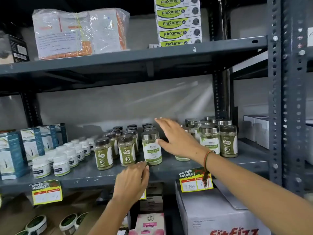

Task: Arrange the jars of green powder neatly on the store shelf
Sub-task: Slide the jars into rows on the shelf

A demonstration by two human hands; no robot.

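Note:
Several jars of green powder stand on the grey middle shelf [84,177]. A dark-lidded group [115,146] stands in rows at centre. A silver-lidded jar [151,147] stands at the front beside them. More silver-lidded jars [218,136] cluster at the right. My right hand [176,138] reaches in with flat, spread fingers between the two groups, its thumb beside the silver-lidded jar, holding nothing. My left hand [132,180] hovers at the shelf's front edge just below that jar, fingers loosely curled and holding nothing. One jar [182,157] is mostly hidden behind my right wrist.
Small white bottles [64,158] and blue boxes [15,150] fill the shelf's left part. Yellow price tags [46,192] hang on the shelf edge. A perforated upright post [276,99] bounds the right. Stacked green boxes [177,22] and a wrapped bundle [79,31] sit above; a cardboard box [211,214] lies below.

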